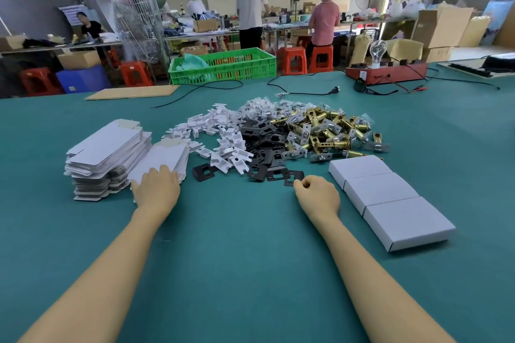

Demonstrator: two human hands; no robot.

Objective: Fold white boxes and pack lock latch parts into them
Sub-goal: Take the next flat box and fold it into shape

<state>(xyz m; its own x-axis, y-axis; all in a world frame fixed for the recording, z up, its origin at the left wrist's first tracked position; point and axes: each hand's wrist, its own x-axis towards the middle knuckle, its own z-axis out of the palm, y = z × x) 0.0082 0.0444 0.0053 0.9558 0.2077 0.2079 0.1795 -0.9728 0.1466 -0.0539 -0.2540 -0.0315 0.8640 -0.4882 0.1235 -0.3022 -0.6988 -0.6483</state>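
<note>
A big green table [250,273] fills most of the view. No words or labels can be read on anything here.

At 9 o'clock sits a tall stack of flat white boxes [106,156], not folded yet. They are long cards with cut tabs at the ends. A second, lower stack of flat boxes [164,160] leans against it on the right.

At 3 o'clock three folded white boxes [390,198] lie in a row, each one touching the next. They are shut, plain and flat on top.

At 12 o'clock, in the middle of the table, is a heap of lock parts. The gold latches [331,131] are shiny tubes with silver plates, on the right of the heap. The black plates [264,145] are flat with holes, in the middle. The small white card pieces [220,133] are on the left. Little clear bags [264,106] lie at the back.

Far off at 12 o'clock stands a green crate [223,65], and at 1 o'clock a red box with a light bulb [386,69].

The left hand [156,186] lies flat with straight fingers on the lower stack of flat boxes. The right hand [316,195] is curled, and its fingertips pinch the edge of one black plate [291,179] at the front of the heap.
</note>
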